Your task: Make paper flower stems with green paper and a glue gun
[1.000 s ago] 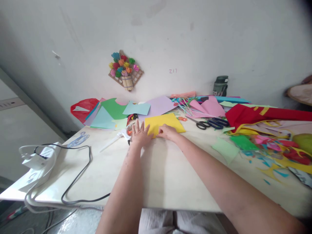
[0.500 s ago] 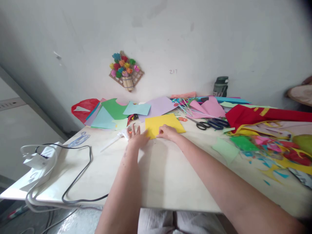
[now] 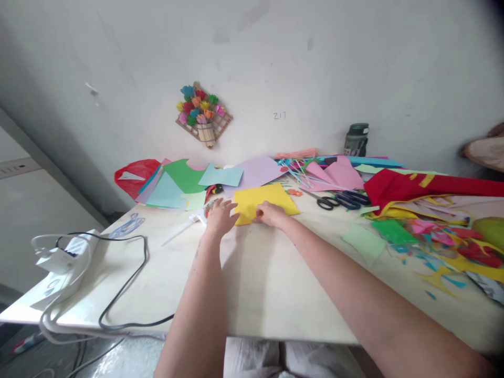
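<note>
A yellow sheet of paper (image 3: 268, 197) lies on the table in front of me. My right hand (image 3: 270, 214) is closed, its fingertips pinching the sheet's near edge. At the sheet's left edge is my left hand (image 3: 222, 216), fingers apart and holding nothing. Its thumb reaches toward the near left corner; whether it touches the paper I cannot tell. Just left of that hand lies a white tool with a long thin stick (image 3: 181, 230), probably a glue gun, partly hidden by the fingers.
Coloured paper sheets (image 3: 185, 176) line the wall side. Right of the yellow paper lie black-handled scissors (image 3: 328, 202), a red cloth (image 3: 397, 186) and paper scraps (image 3: 437, 262). A dark bottle (image 3: 356, 140) stands behind. A power strip (image 3: 76, 252) with a black cable (image 3: 126, 291) occupies the left.
My left hand has lifted a little and shifted left, its fingers drawn closer together and curled. My right hand has stayed at the near edge of the yellow paper.
</note>
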{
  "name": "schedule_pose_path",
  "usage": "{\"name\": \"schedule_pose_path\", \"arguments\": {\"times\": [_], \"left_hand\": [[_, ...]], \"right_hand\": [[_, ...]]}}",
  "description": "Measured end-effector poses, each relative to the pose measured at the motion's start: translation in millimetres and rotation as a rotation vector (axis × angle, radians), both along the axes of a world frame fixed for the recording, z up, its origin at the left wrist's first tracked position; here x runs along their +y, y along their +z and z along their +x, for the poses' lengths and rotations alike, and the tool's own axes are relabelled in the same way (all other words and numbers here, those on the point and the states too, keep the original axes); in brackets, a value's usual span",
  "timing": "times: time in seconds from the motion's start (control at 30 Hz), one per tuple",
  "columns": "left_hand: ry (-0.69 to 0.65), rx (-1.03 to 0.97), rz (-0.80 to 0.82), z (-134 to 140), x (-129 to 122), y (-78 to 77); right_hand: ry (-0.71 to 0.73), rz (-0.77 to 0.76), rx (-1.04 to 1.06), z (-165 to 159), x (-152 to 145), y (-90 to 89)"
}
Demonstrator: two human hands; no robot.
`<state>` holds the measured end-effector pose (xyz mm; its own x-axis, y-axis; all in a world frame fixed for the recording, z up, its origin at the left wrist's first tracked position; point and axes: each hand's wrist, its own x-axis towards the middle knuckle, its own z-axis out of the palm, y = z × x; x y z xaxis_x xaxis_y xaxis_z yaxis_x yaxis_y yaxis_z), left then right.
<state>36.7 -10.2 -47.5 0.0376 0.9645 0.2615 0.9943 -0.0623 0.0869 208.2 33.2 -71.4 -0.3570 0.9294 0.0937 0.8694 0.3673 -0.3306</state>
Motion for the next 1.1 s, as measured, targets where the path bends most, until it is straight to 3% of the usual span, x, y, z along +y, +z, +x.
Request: {"name": "schedule_pose_path", "arguments": {"times": [0.07, 0.23, 0.37, 0.67, 0.9, 1.1], "left_hand": [[0.035, -0.158, 0.05, 11.2, 1.9, 2.0], [-0.028, -0.468, -0.062, 32.2, 11.4, -12.2], [0.013, -0.419, -0.111, 36.5, 16.9, -21.5], [0.048, -0.207, -0.149, 49.1, 14.5, -12.1], [0.011, -0.148, -0.143, 49.6, 13.0, -14.6], [-0.02, -0.17, -0.134, 47.8, 12.7, -15.7]], "right_hand": [[-0.002, -0.006, 0.004, -0.1, -0.3, 0.7], [-0.022, -0.034, -0.004, -0.6, -2.4, 3.6], [-0.015, -0.037, -0.006, -0.3, -2.0, 3.6], [0.025, -0.042, 0.025, 3.1, -0.7, 5.4], [0.128, -0.016, 0.217, 12.2, 9.8, 1.7], [0.033, 0.062, 0.046, 17.1, 3.7, 9.1]]}}
